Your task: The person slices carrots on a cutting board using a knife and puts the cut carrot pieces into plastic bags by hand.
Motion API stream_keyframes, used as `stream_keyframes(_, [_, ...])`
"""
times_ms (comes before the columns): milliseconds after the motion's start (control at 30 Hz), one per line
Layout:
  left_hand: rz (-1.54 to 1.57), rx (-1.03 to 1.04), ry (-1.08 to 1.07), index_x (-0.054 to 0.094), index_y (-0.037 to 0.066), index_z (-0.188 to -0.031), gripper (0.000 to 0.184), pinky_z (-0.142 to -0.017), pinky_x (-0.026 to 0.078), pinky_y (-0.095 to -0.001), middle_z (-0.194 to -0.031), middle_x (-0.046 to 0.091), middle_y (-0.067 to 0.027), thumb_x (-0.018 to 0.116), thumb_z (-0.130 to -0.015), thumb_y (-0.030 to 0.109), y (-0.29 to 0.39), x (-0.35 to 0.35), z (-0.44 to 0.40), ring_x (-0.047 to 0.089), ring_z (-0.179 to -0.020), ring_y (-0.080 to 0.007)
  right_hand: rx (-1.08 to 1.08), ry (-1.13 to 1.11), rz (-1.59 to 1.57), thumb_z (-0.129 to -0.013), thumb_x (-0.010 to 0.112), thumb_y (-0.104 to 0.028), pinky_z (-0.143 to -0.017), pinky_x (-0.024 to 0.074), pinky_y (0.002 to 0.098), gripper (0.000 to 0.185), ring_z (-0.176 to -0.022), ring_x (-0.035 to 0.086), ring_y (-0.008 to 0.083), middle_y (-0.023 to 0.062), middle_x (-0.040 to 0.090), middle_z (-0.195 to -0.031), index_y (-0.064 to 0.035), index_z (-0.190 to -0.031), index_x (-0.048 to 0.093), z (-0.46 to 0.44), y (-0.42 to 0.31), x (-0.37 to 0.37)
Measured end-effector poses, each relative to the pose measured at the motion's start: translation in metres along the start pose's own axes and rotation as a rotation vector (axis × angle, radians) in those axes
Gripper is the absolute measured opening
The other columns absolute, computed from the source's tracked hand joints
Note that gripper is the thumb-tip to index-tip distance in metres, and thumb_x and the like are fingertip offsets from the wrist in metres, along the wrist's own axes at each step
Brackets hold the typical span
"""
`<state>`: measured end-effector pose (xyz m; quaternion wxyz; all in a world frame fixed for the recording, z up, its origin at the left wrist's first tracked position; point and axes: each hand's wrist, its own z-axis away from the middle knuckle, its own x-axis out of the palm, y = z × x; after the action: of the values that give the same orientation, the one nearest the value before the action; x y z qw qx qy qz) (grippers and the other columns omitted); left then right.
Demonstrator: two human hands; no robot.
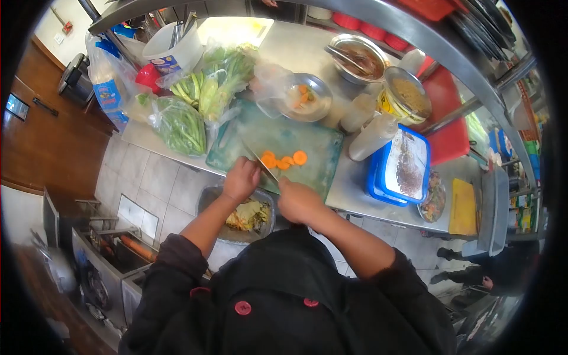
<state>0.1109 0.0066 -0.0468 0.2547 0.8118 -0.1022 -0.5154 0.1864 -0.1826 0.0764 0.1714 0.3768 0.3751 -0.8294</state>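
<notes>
**Station check: knife and carrot slices on green board**

At far left, bagged green beans (pixel 177 125) crowd the left side of the cutting board (pixel 307 139), limiting room there. The left hand (pixel 239 177) is at the board's near edge with fingers curled in; whether it grips anything cannot be determined. Below it sits a waste bin (pixel 207 200). The knife (pixel 260 158) slants over the board, blade just left of the carrot slices (pixel 286 160). Assessed as stiff, fairly light and sharp; the handle is the only sound hold. The slices lie near the middle of the board; judged firm, light, possibly slippery, best lifted by their rims. The right hand (pixel 297 201) is closed round the knife handle. Beyond the board, a metal bowl (pixel 322 105) restricts the far side. To the right, a squeeze bottle (pixel 370 140) and a blue tub (pixel 374 177) hem in sideways movement.
</notes>
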Motion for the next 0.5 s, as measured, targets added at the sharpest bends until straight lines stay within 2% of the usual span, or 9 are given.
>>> stream_keyframes(100, [-0.018, 0.032, 0.014, 0.059, 0.006, -0.099, 0.019, -0.067, 0.052, -0.0477, -0.098, 0.056, -0.0162, 0.069, -0.085, 0.014, -0.002, 0.002, -0.003, 0.061, -0.08, -0.0403, 0.001, 0.118, -0.082, -0.084, 0.052, -0.007, -0.08, 0.0522, 0.0516, 0.028, -0.09, 0.067, 0.0433, 0.027, 0.068, -0.092, 0.0049, -0.11, 0.054, -0.032, 0.013, 0.02])
stream_keyframes(267, [-0.059, 0.014, 0.002, 0.058, 0.006, -0.099, 0.018, -0.067, 0.052, -0.0485, -0.098, 0.056, -0.0166, 0.068, -0.085, 0.014, -0.002, 0.004, 0.0, 0.061, -0.079, -0.0406, -0.062, 0.095, 0.006, -0.083, 0.053, -0.006, -0.08, 0.0519, 0.0516, 0.03, -0.09, 0.068, 0.0429, 0.0264, 0.068, -0.09, 0.0054, -0.111, 0.054, -0.013, 0.006, -0.008])
stream_keyframes(500, [-0.067, 0.035, 0.036, 0.058, 0.006, -0.097, 0.016, -0.063, 0.053, -0.0489, -0.098, 0.056, -0.0166, 0.067, -0.086, 0.014, -0.005, 0.008, 0.003, 0.062, -0.076, -0.0409, -0.006, -0.036, -0.002, -0.083, 0.053, -0.005, -0.08, 0.0517, 0.0507, 0.029, -0.09, 0.067, 0.0435, 0.0279, 0.068, -0.091, 0.0068, -0.11, 0.053, 0.022, -0.007, -0.031])
